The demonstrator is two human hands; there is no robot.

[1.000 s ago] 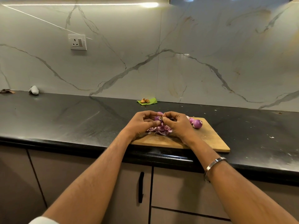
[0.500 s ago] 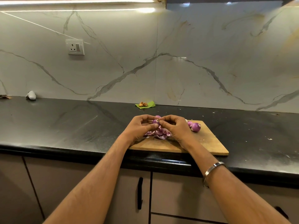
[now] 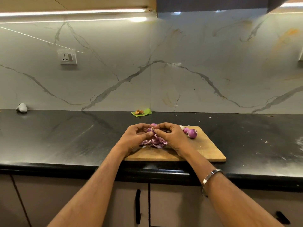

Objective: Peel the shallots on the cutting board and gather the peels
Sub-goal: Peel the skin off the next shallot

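Both hands meet over the cutting board (image 3: 205, 151). Left hand (image 3: 134, 138) and right hand (image 3: 172, 136) pinch one shallot (image 3: 150, 129) between fingertips. Pile of purple peels (image 3: 154, 142) directly below the hands. Peeled shallots (image 3: 191, 133) just right of the right hand. Steel bangle (image 3: 211, 176) on right wrist. Green leaf (image 3: 144, 112) beyond the hands, by the wall.

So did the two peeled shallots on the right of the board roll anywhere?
No. The two peeled shallots sit at the same spot near the cutting board's far edge as before, just right of the right hand. Only the camera shifted.
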